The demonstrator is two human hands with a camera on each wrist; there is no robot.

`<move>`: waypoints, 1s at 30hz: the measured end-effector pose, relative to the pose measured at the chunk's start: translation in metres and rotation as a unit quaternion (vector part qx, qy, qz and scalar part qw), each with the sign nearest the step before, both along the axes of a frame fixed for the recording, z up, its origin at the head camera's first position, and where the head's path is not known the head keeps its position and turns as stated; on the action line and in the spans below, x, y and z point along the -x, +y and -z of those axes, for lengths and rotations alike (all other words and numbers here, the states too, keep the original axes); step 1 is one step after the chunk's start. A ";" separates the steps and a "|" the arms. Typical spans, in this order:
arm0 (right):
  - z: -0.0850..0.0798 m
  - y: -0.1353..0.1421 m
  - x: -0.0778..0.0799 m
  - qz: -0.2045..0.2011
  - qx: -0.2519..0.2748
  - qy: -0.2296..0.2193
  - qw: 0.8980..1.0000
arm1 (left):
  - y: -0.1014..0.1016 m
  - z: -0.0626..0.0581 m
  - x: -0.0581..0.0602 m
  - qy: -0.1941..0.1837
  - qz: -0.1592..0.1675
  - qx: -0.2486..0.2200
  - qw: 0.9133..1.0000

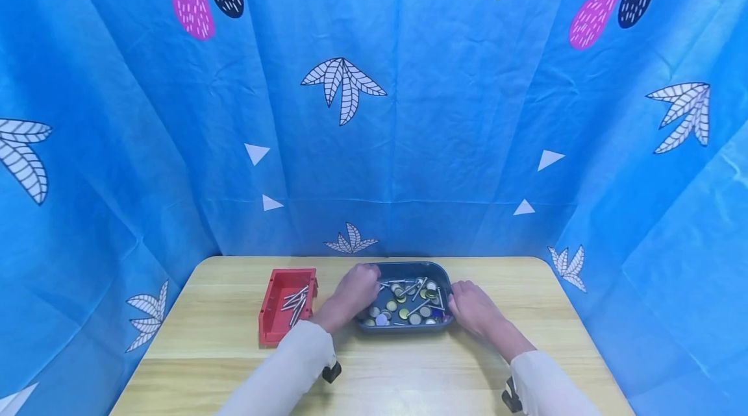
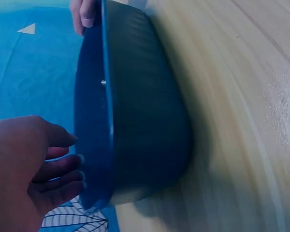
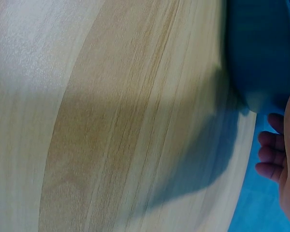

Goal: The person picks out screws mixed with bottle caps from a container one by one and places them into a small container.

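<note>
A dark blue-grey tray (image 1: 403, 328) sits toward the back of the wooden table, holding several round metal caps (image 1: 415, 318) and several nails (image 1: 421, 305). My left hand (image 1: 358, 287) is at the tray's left end; in the left wrist view, its bent fingers (image 2: 63, 169) meet the rim. At the opposite end, my right hand (image 1: 472, 305) holds the tray's side, and its fingers (image 2: 87, 19) lap the rim in the left wrist view. The right wrist view shows curled fingers (image 3: 270, 154) beside the tray's end (image 3: 261, 63), with the contact partly hidden.
A red bin (image 1: 270, 318) stands left of the tray, with several metal nails or pins (image 1: 297, 302) inside. The wooden table (image 1: 409, 377) runs back to a blue patterned curtain (image 1: 444, 143), which also hangs at both sides.
</note>
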State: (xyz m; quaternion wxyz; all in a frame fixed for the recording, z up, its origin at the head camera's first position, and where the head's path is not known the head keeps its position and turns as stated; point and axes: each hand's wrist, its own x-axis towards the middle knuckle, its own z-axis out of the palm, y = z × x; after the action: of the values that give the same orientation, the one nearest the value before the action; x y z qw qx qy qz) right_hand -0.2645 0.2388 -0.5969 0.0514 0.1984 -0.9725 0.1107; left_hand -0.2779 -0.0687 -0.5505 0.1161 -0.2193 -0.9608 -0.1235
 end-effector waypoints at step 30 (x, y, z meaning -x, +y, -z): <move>0.002 0.000 0.001 -0.005 0.008 0.014 1.000 | 0.017 0.028 0.016 -0.087 -0.059 0.071 0.992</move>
State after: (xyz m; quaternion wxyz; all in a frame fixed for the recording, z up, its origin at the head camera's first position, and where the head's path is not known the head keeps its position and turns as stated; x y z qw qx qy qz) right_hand -0.2651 0.2387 -0.5986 0.0659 0.2042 -0.9698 0.1158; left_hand -0.2939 -0.0512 -0.5782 0.0236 -0.1586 -0.9848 -0.0662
